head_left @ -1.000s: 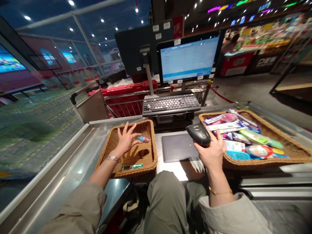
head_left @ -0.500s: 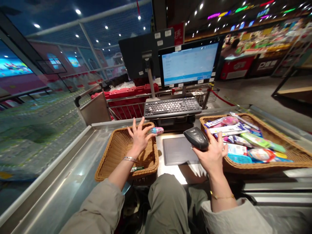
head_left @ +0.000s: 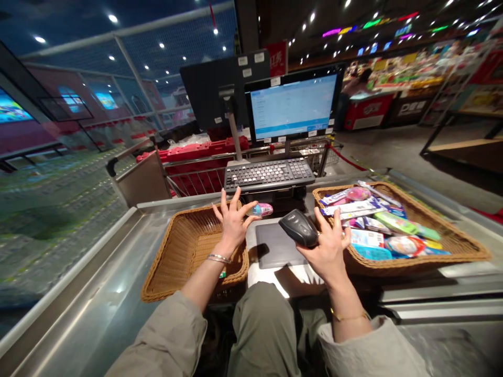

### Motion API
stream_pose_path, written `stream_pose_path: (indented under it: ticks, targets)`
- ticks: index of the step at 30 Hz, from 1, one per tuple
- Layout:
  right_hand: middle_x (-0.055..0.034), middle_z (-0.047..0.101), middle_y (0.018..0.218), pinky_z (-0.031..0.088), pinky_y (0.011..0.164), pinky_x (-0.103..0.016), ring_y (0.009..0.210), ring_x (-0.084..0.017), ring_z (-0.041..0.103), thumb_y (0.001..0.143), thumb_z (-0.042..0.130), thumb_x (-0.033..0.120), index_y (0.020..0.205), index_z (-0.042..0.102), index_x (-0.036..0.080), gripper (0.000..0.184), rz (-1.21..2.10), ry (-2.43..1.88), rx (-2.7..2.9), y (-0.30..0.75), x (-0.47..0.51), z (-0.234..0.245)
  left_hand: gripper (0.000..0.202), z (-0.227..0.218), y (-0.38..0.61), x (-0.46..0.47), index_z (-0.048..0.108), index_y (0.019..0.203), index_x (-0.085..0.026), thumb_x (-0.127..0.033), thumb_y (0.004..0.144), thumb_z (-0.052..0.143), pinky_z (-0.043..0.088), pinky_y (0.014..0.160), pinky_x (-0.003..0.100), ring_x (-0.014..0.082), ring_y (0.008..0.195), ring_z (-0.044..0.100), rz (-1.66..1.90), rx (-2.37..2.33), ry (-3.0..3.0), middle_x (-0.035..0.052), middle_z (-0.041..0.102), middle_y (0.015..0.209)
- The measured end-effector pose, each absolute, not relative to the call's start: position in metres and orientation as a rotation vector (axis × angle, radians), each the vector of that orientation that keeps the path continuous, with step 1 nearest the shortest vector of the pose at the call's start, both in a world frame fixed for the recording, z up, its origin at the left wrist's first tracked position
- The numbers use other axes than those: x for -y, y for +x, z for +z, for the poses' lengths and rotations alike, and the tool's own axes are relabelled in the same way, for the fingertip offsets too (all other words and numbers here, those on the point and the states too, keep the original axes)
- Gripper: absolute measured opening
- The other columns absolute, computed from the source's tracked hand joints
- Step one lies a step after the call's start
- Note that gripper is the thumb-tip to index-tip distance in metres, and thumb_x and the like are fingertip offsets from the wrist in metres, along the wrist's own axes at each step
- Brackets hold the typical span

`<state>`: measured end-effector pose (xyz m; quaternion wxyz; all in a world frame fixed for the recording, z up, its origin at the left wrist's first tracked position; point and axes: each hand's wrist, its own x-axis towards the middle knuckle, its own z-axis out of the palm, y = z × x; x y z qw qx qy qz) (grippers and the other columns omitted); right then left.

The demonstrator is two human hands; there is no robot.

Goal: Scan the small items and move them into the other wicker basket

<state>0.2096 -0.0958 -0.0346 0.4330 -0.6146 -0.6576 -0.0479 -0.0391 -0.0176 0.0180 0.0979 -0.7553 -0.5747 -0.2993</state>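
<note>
Woven wicker forms the left basket (head_left: 184,256) and the right basket (head_left: 393,269), which sit on either side of a dark scanning pad (head_left: 273,246) on a steel checkout counter (head_left: 90,272). The person's left hand (head_left: 233,225) is spread wide, its fingers fanned above the far rim of the left basket. A small pink and blue item (head_left: 261,210) sits at the tips of the thumb and forefinger, over the counter just past that rim; whether it is pinched or only touching, I cannot tell. The right hand (head_left: 328,246) is curled around a black handheld scanner (head_left: 298,228), which it holds up over the near edge of the pad, its nose pointing toward the left hand. Packaged goods (head_left: 385,225), many in bright pink, blue and green wrappers, fill the right basket, just beside the right hand's fingers. A keyboard (head_left: 269,175) lies beyond the hands, with a lit monitor (head_left: 293,107) above it and a red shopping cart (head_left: 196,178) behind them.

The step in hand appears to be bringing one small item to the scanner. The scanner and item are near but apart, so the next move would call for closing that gap and turning the scanner's nose onto the item.
</note>
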Motion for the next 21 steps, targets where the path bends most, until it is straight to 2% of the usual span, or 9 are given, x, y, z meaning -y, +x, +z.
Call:
stream_pose_path:
  ticks: [11, 17, 21]
  targets:
    - [-0.0076, 0.053, 0.155, 0.005, 0.116, -0.079, 0.158, -0.044, 0.015, 0.071, 0.074, 0.036, 0.085, 0.074, 0.024, 0.018, -0.097, -1.475, 1.721, 0.215, 0.095, -0.038, 0.038, 0.014, -0.034, 0.016, 0.072, 0.126, -0.043, -0.044, 0.088, 0.075, 0.004, 0.116, 0.082, 0.0427, 0.160, 0.006, -0.906, 1.689, -2.241, 0.0007, 0.031, 0.170]
    - [-0.0078, 0.061, 0.147, 0.011, 0.118, -0.076, 0.156, -0.042, 0.022, 0.073, 0.072, 0.033, 0.078, 0.072, 0.022, 0.012, -0.121, -1.457, 1.665, 0.208, 0.099, -0.030, 0.039, 0.014, -0.031, 0.015, 0.071, 0.127, -0.043, -0.043, 0.089, 0.075, 0.004, 0.116, 0.083, 0.0427, 0.160, 0.006, -0.901, 1.685, -2.248, 0.0004, 0.032, 0.170]
    - [-0.0068, 0.062, 0.146, 0.011, 0.118, -0.076, 0.156, -0.042, 0.022, 0.073, 0.072, 0.034, 0.079, 0.073, 0.023, 0.013, -0.130, -1.445, 1.689, 0.210, 0.099, -0.031, 0.038, 0.014, -0.029, 0.015, 0.072, 0.126, -0.043, -0.044, 0.089, 0.074, 0.004, 0.116, 0.082, 0.0427, 0.160, 0.006, -0.914, 1.683, -2.248, 0.0007, 0.033, 0.169]
